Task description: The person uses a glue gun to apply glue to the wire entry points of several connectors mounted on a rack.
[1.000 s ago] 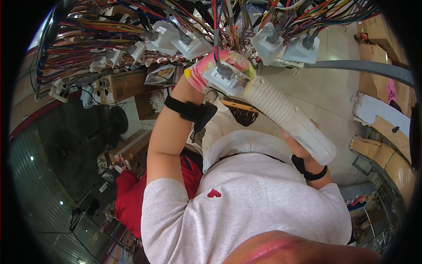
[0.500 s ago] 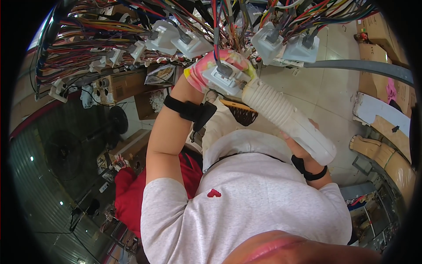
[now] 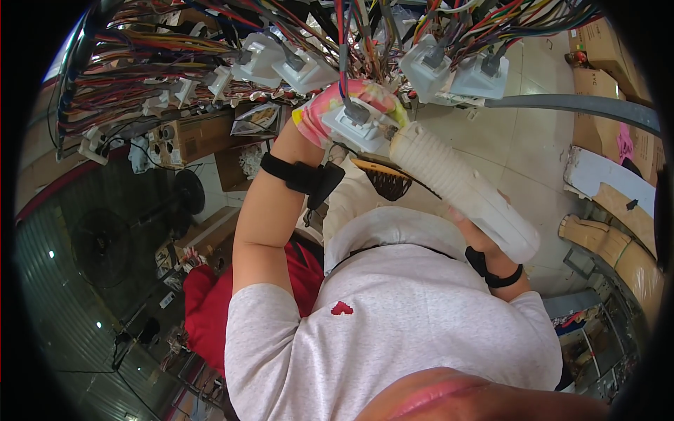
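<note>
My left hand [image 3: 328,107], in a pink and yellow glove, is raised and shut on a white connector block [image 3: 354,128] with wires running out of its top. A white ribbed tool [image 3: 456,184] meets the right side of that block with its tip. My right hand [image 3: 483,237] grips the tool's thick lower end and is mostly hidden behind it. Both wrists wear black bands. Bundles of coloured wires [image 3: 175,63] spread out above the hands.
More white connector blocks [image 3: 449,67] hang among the wires on both sides of my left hand. A grey pipe [image 3: 576,105] crosses at the right, above cardboard boxes [image 3: 597,49]. A floor fan [image 3: 105,238] and a red cloth [image 3: 210,309] lie below left.
</note>
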